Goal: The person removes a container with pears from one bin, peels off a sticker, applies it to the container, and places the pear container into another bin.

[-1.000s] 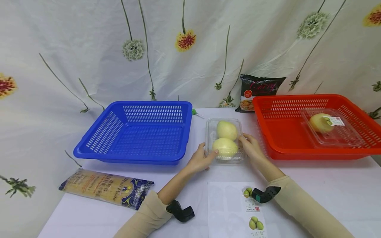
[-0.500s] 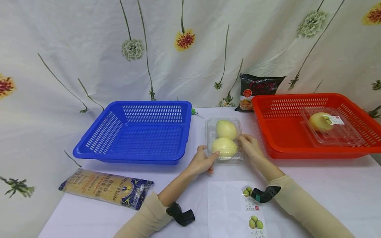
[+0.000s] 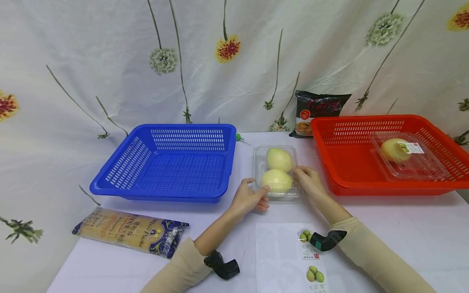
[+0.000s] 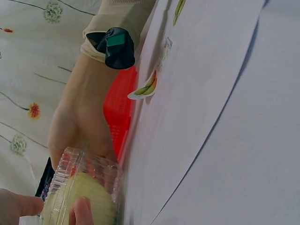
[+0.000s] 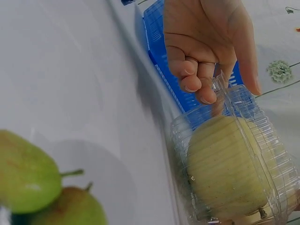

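A clear plastic clamshell box (image 3: 277, 193) with two pale yellow pears (image 3: 276, 181) in it lies mid-table in the head view, its lid down. My left hand (image 3: 247, 199) holds its near left corner, thumb on top and the other fingers lower down by the near side. In the right wrist view that left hand (image 5: 206, 47) pinches the box's edge between thumb and index finger, the remaining fingers curled. On the right side, my right hand (image 3: 309, 181) grips the box's edge with thumb and fingertips; the box partly hides these fingers in the left wrist view.
A blue basket (image 3: 161, 194) stands left. The red basket (image 3: 395, 186) at right holds another clear box (image 3: 421, 173) with a pear. A black curry packet (image 3: 318, 110) stands behind, a pasta bag (image 3: 128, 232) lies front left, and a sheet of pear stickers (image 3: 278, 256) lies in front.
The left hand's lower fingers have shifted right along the box's near side and now show below the thumb. Box and right hand have hardly moved.
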`<state>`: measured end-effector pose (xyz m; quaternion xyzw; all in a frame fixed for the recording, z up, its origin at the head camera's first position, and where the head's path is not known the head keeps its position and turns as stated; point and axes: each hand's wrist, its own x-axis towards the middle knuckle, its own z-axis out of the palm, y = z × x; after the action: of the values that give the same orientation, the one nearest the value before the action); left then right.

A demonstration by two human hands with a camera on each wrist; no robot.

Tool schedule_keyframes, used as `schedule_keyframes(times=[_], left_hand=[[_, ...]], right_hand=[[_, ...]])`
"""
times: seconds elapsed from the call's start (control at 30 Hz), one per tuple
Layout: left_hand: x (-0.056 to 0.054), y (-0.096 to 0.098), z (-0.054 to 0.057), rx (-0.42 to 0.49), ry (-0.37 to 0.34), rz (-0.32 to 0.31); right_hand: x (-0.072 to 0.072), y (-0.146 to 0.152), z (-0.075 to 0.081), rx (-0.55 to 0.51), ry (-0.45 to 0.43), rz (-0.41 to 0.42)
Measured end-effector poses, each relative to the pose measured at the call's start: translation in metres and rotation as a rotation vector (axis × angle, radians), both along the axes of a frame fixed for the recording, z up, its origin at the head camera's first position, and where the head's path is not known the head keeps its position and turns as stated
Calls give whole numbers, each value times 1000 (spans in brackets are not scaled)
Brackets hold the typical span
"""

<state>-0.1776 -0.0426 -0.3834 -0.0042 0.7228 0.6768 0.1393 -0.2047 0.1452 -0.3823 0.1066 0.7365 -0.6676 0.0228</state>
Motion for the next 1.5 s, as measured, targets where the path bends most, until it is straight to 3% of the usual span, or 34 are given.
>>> schedule_keyframes(times=[0.43,0.93,1.13,1.27,1.5], left_hand=[[1,-1,5,21,-8,34],[0,-3,2,16,6,27],[1,-2,3,9,10,24],[1,-2,3,2,12,28],[1,-2,1,-21,39,111]], right_hand=[[4,2,1,-31,-2,7],[6,3,-1,21,10,19],[12,6,-3,70,13,65],[16,6,-3,45,30,69],[22,5,-3,5,13,44]])
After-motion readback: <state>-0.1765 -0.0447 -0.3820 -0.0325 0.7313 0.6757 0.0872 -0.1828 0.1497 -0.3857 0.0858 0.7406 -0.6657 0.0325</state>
